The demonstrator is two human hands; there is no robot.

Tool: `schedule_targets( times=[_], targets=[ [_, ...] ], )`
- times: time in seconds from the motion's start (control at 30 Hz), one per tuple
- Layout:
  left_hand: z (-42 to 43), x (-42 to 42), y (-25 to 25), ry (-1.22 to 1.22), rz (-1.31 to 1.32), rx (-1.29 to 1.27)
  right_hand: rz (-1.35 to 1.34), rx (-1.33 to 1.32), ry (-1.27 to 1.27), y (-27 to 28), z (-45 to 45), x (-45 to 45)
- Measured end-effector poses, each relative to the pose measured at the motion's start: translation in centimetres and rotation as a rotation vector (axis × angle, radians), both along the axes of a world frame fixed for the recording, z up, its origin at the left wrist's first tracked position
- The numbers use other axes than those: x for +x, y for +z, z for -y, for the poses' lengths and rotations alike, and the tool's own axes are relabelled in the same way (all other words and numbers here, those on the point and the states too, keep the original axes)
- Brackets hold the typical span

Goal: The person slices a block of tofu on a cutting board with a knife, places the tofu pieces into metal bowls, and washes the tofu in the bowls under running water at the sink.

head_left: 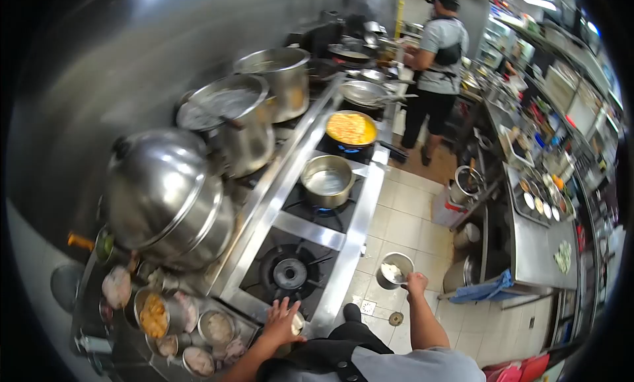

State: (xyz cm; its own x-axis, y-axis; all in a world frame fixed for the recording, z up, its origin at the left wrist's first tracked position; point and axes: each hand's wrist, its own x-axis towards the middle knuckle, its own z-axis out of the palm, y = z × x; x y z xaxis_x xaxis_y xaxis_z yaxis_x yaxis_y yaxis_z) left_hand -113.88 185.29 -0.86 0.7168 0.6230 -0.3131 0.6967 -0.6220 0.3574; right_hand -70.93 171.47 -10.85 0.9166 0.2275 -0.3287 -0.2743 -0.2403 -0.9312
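Note:
My right hand (pixel 415 285) is wrapped round the handle of a small saucepan (pixel 385 281), held out over the floor. White pieces (pixel 391 272) lie inside that pan. Near the front end of the stove, my left hand (pixel 281 325) has its fingers spread. Beside and partly under it is a small container with something white (pixel 298 323); whether the palm touches it, I cannot tell. The unlit burner (pixel 289 273) is just beyond my left fingers. On a lit burner stands a metal pot (pixel 327 182), and behind it a frying pan (pixel 376 129) holds yellow-orange food.
Large stockpots (pixel 253 144) and a domed steamer (pixel 162 197) line the wall side. Several food bowls (pixel 216 327) sit at lower left. Another person (pixel 441 58) stands further down the aisle. A steel counter (pixel 538 250) runs along the right above tiled floor (pixel 413 207).

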Motion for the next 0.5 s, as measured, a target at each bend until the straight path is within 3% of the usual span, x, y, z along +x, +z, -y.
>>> schedule_targets(
  times=[0.17, 0.5],
  targets=[
    [-0.1, 1.7, -1.2, -0.029, -0.233, -0.011, 0.007, 0.056, -0.017, -3.4, -2.0, 6.6],
    [0.0, 1.1, -3.6, 0.246, -0.344, -0.102, 0.059, 0.086, -0.042, -1.1, 0.3, 15.3]
  ],
)
